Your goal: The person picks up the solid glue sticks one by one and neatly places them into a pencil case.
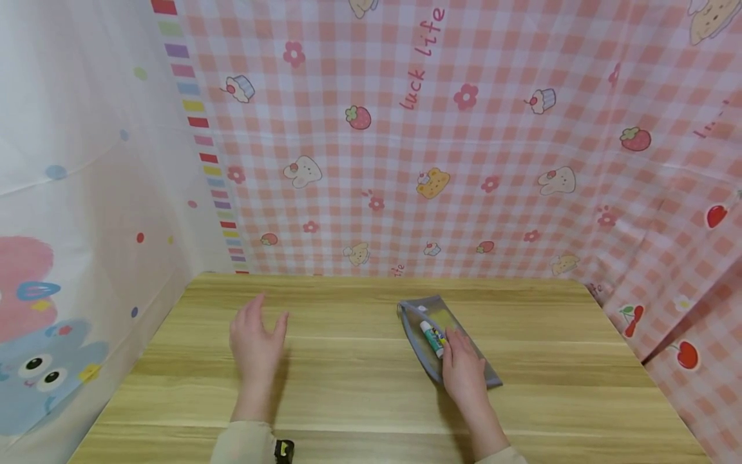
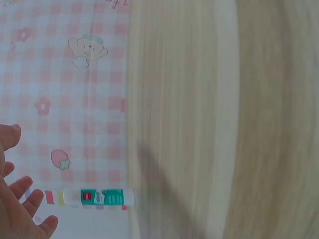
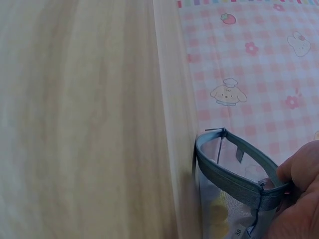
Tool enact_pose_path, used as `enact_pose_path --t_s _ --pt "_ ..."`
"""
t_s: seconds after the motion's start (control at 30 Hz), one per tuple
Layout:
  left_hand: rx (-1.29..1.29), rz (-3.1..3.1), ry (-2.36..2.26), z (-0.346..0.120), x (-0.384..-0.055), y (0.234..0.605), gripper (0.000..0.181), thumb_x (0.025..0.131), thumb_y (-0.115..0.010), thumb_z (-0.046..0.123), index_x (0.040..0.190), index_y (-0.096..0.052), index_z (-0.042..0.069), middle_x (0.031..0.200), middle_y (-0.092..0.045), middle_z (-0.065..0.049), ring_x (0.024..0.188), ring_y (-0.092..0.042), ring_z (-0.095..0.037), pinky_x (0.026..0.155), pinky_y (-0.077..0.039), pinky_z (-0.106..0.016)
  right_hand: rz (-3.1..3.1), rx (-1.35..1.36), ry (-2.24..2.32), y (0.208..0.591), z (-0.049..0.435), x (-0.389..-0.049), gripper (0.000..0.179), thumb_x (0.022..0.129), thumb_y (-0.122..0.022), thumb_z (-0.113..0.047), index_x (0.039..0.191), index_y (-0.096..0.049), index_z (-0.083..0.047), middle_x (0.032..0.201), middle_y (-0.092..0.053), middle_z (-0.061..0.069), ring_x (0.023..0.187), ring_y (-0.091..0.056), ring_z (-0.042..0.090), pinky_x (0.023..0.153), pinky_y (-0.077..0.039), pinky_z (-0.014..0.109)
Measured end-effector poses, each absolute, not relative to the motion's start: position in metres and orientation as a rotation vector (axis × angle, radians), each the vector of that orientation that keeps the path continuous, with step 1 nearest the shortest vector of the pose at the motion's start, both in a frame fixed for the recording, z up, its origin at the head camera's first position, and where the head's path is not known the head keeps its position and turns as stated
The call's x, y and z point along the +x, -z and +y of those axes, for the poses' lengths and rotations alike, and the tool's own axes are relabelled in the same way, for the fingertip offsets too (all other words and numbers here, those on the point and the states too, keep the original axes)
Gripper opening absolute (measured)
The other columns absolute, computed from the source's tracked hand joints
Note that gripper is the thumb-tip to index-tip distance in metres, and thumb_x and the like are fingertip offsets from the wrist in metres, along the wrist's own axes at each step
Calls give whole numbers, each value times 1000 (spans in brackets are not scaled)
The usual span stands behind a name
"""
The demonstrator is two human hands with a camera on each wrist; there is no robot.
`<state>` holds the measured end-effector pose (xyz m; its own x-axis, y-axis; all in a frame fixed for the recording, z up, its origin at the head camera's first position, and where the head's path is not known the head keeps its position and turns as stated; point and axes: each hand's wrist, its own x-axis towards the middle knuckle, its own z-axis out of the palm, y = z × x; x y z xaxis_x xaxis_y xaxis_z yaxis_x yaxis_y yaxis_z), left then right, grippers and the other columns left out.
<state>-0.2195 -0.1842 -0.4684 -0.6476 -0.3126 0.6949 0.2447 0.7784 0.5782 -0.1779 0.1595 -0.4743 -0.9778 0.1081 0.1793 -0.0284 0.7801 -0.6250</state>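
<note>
My right hand (image 1: 464,370) grips the rim of a grey-blue mesh pencil pouch (image 3: 234,184), with thumb and fingers pinching one side in the right wrist view. The pouch's mouth gapes; yellowish contents show through its mesh. In the head view, a green-and-white glue stick (image 1: 431,339) lies at the mouth beside my right fingers. My left hand (image 1: 255,338) is held over the left of the table, fingers spread and grasping nothing. Beyond those fingers, a glue stick (image 2: 102,197) shows in the left wrist view, apart from them. I cannot tell whether both views show the same stick.
The wooden table (image 1: 348,386) spans the lower head view. A pink checked cloth (image 1: 394,161) hangs behind it and along the right, and a white patterned cloth (image 1: 104,193) at the left. A small black device (image 1: 284,451) sits at my left cuff.
</note>
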Motion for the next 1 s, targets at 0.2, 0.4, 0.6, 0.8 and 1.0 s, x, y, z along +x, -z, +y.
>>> enact_pose_path --t_s 0.2,0.4,0.6,0.8,1.0 --pt "130 -2107 862 -197 -220 471 54 76 -84 6 122 -59 -6 115 -61 -29 108 -52 -49 96 -41 -60 -2762 -61 -967 476 161 -179 39 103 -43 -9 137 -50 10 142 -45 33 133 -37 52 99 -22 82" --pt "238 -2144 945 -204 -217 471 58 80 -82 8 129 -55 -5 124 -57 -30 115 -49 -49 100 -38 -61 -2765 -57 -959 475 161 -178 40 103 -42 -9 138 -49 9 142 -44 33 133 -37 52 99 -23 81" --pt "302 -2192 1017 -208 -217 470 61 83 -79 11 135 -51 -4 130 -53 -30 120 -45 -49 105 -35 -60 -2758 -55 -962 475 161 -179 39 103 -43 -9 137 -50 9 141 -45 33 132 -38 52 98 -24 82" --pt "322 -2187 1065 -212 -221 471 60 84 -78 11 134 -51 -7 131 -53 -30 121 -46 -47 106 -35 -59 -2753 -52 -955 476 161 -179 39 103 -43 -9 137 -50 10 141 -45 33 132 -38 52 98 -24 82" --pt "362 -2175 1220 -217 -225 471 60 86 -77 12 136 -50 -7 133 -53 -28 118 -50 -45 100 -42 -57 -2757 -56 -955 476 161 -179 39 103 -43 -9 137 -50 10 142 -45 33 133 -37 52 99 -23 82"
